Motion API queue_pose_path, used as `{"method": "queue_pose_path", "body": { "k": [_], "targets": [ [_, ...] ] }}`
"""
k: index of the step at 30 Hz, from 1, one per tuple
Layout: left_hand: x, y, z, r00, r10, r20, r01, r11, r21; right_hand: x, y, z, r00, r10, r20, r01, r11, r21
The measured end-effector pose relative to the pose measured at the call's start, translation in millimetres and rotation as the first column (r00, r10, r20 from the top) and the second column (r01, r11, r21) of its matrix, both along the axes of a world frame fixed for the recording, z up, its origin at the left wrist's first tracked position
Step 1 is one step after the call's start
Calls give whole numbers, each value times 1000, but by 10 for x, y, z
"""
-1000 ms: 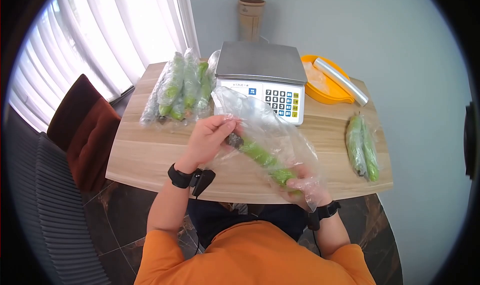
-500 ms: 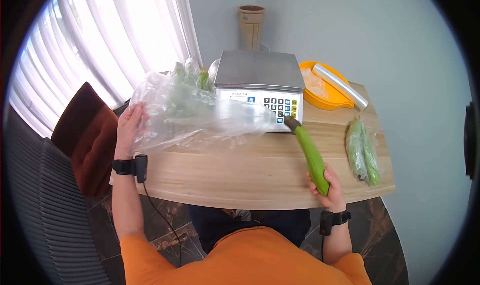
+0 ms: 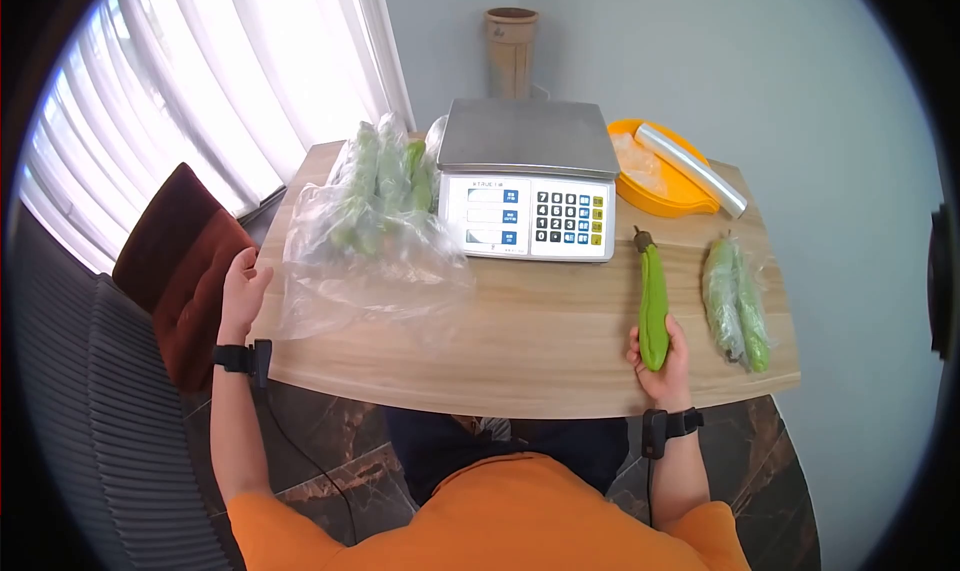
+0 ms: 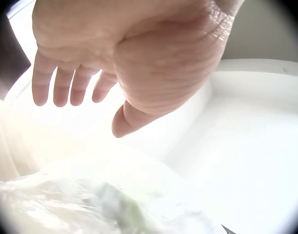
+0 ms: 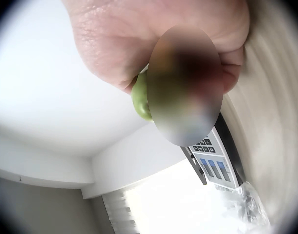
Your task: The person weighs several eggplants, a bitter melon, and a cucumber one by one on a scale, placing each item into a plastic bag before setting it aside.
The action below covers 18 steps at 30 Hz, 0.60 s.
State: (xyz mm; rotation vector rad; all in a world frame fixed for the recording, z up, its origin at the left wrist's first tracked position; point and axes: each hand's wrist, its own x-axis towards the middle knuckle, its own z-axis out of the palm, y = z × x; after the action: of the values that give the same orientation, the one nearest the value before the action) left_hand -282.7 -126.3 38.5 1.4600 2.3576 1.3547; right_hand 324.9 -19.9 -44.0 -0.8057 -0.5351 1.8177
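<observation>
In the head view my right hand (image 3: 664,359) grips the lower end of a long, smooth green vegetable (image 3: 653,306) with a dark brown stem end. It points away from me, over the right part of the table. A blurred oval hides much of the grip in the right wrist view, where a bit of the green vegetable (image 5: 140,100) shows beside the palm. Nothing is in my left hand (image 3: 243,289), held at the table's left edge with fingers apart. To its right lies a crumpled clear plastic bag (image 3: 370,296), overlapping several wrapped green vegetables (image 3: 392,176).
A weighing scale (image 3: 528,136) stands at the table's back middle. Behind right, a yellow basin (image 3: 655,203) holds clear plastic, with a roll of plastic film (image 3: 690,166) across it. Two wrapped green vegetables (image 3: 735,306) lie at the right edge. A brown chair (image 3: 190,261) stands left.
The green vegetable came out of the plastic bag in my right hand. My left hand carried the bag left and let it go beside the wrapped vegetables.
</observation>
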Motion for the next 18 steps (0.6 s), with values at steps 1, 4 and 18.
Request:
{"method": "queue_pose_path", "body": {
  "k": [1, 4, 18],
  "targets": [
    [52, 24, -8, 988, -2, -154, 16, 996, 88, -9, -1, -19, 1000, -7, 8, 7, 999, 37],
    [894, -19, 297, 983, -166, -79, 164, 986, -29, -18, -35, -45, 999, -23, 44, 16, 986, 167],
    [2529, 99, -330, 735, -385, -559, 348, 921, -177, 29, -47, -102, 998, 55, 36, -62, 961, 271]
  ]
}}
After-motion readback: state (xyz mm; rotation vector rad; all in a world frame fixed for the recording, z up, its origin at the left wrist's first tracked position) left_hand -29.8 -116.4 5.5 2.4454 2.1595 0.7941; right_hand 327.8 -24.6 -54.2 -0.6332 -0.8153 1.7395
